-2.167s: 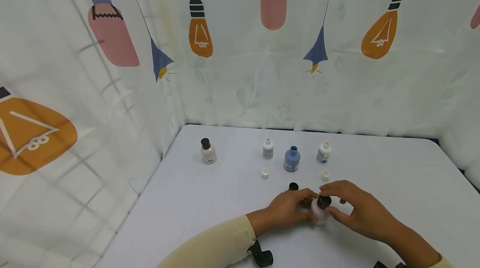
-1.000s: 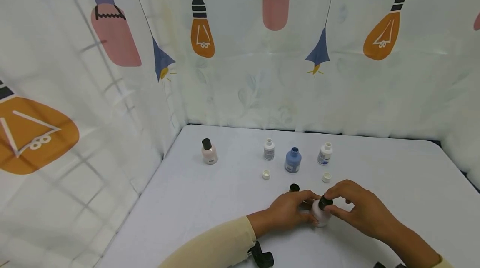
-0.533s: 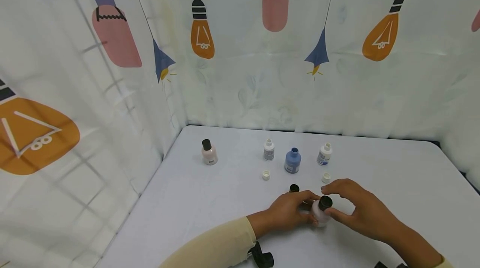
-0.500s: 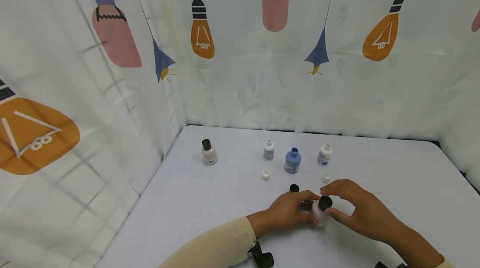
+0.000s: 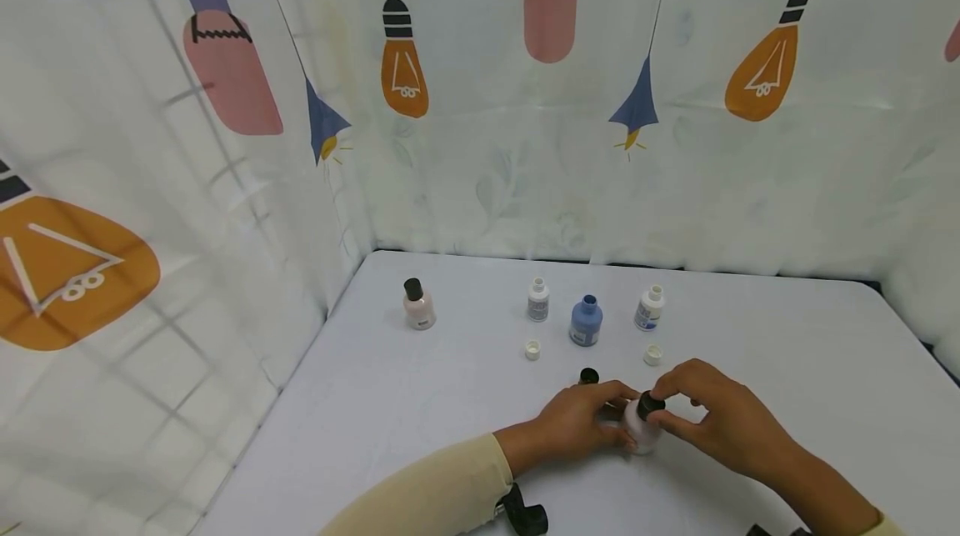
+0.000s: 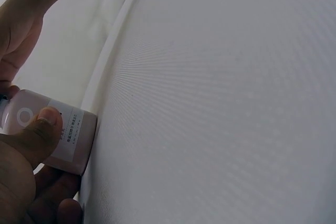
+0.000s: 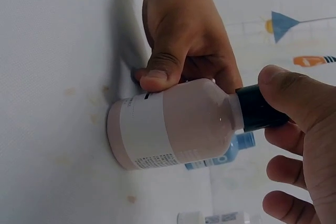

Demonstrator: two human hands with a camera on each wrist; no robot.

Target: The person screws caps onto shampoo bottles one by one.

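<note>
**Pink bottle, black cap: right-hand pinch restored**

**1. Grip.** Compare with half a second ago: the index finger of your right hand was then raised off the cap. It is now back against it, and your thumb and index finger pinch the cap, which sits on the neck. Your left hand holds the bottle's body, as before, with the thumb against the white label.

**2. Position.** Locate the bottle upright between your hands, over the near part of the white table; you cannot tell whether its base touches. A second black cap shows just behind your left hand. The blue bottle, left white bottle, right white bottle, left loose cap, right loose cap and far-left bottle have kept their places.

**3. Markings.** Read a ring mark, or letter O, on the held bottle in your left wrist view. Its label carries rows of small characters, too blurred to read. Your right wrist view shows a similar ring on the blue bottle.
</note>
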